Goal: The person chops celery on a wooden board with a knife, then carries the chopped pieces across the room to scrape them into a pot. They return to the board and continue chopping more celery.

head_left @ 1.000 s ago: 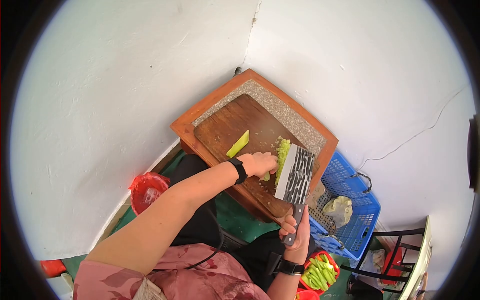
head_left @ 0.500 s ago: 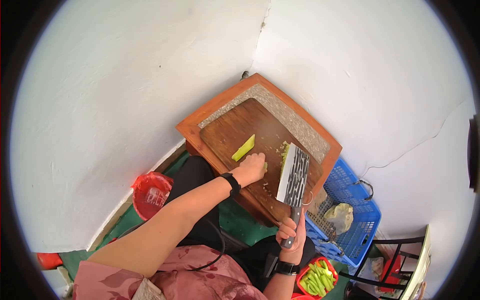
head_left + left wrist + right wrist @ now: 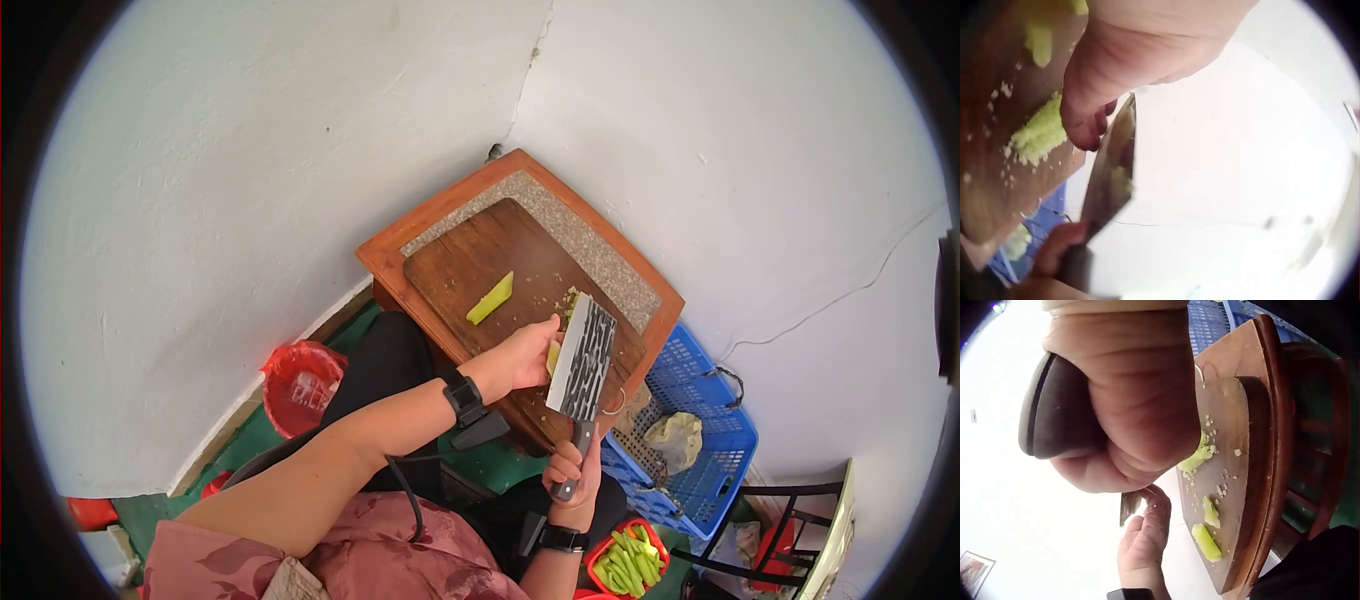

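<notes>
At the speckled, wood-framed counter (image 3: 588, 240) by white walls (image 3: 760, 130), the right grip (image 3: 584, 486) clasps a dark-handled steel cleaver (image 3: 583, 360); left grip (image 3: 524, 356) unclear.

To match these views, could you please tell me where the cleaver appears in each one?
Head: the cleaver, right of and below centre.
Left wrist: its blade, slanting, left of centre.
Right wrist: its dark handle, upper left, with a sliver of the blade lower down.
Shared landmark: the wooden chopping board, near centre, at left and at right respectively.
</notes>
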The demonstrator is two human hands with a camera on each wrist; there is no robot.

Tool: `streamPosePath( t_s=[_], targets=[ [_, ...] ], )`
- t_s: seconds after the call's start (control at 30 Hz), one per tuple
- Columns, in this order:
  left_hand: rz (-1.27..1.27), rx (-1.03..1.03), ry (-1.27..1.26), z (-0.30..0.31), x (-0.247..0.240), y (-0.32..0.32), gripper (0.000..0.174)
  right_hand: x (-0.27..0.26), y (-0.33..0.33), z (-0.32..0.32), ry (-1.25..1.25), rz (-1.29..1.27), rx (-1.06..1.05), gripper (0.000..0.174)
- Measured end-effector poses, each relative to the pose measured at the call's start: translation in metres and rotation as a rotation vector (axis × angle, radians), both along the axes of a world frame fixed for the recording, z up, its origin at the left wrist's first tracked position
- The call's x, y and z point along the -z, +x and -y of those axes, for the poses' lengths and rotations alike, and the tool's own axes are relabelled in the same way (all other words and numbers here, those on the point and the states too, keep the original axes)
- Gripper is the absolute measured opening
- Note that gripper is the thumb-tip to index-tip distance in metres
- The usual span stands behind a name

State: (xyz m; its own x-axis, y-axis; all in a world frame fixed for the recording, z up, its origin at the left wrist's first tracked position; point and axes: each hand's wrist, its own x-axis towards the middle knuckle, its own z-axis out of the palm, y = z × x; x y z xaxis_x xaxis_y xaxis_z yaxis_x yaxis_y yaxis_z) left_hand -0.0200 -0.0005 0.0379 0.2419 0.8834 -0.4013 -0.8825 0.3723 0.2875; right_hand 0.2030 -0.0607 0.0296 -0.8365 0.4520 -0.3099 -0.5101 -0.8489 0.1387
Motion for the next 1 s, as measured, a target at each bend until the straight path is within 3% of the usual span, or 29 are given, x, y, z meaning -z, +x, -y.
streamPosePath(
  t_s=[0.23,0.33,0.43,0.53,0.57,0.63,0.67,0.77,0.87,0.93,1.0],
  targets=[
    [0.123,-0.010,-0.050,0.006,0.009,-0.013,0.035,-0.002,-0.005,-0.001,-0.015,0.140,0.020,0.052],
    [0.033,-0.031,-0.058,0.005,0.017,-0.019,0.030,-0.003,-0.010,-0.001,-0.017,0.195,0.033,0.051],
    [-0.340,-0.056,-0.002,-0.008,0.037,-0.028,0.027,-0.004,-0.009,-0.002,0.002,0.250,0.034,0.051],
    [-0.969,-0.072,0.072,-0.023,0.040,-0.037,0.024,-0.014,-0.009,0.000,0.035,0.375,0.065,0.052],
    [-1.098,0.040,-0.029,-0.027,0.037,-0.042,0.018,-0.015,-0.008,0.001,0.030,0.365,0.073,0.053],
    [-1.641,-0.057,0.201,-0.037,0.063,-0.044,0.018,-0.016,-0.007,0.004,0.019,0.341,0.089,0.054],
    [-1.907,-0.113,0.329,-0.043,0.077,-0.045,0.018,-0.017,-0.007,0.004,0.089,0.414,0.095,0.055],
    [-2.121,-0.159,0.340,-0.027,0.072,-0.028,0.020,-0.028,-0.017,0.009,0.314,0.737,0.117,0.055],
    [-2.129,-0.038,0.360,-0.009,0.069,-0.015,0.023,-0.046,-0.038,0.022,0.663,1.210,0.169,0.048],
    [-2.087,-0.111,0.365,-0.007,0.073,-0.012,0.032,-0.040,-0.041,0.025,1.026,1.414,0.184,0.043],
    [-2.033,-0.215,0.340,-0.006,0.076,-0.013,0.036,-0.038,-0.047,0.031,1.137,1.481,0.215,0.041]
  ],
)
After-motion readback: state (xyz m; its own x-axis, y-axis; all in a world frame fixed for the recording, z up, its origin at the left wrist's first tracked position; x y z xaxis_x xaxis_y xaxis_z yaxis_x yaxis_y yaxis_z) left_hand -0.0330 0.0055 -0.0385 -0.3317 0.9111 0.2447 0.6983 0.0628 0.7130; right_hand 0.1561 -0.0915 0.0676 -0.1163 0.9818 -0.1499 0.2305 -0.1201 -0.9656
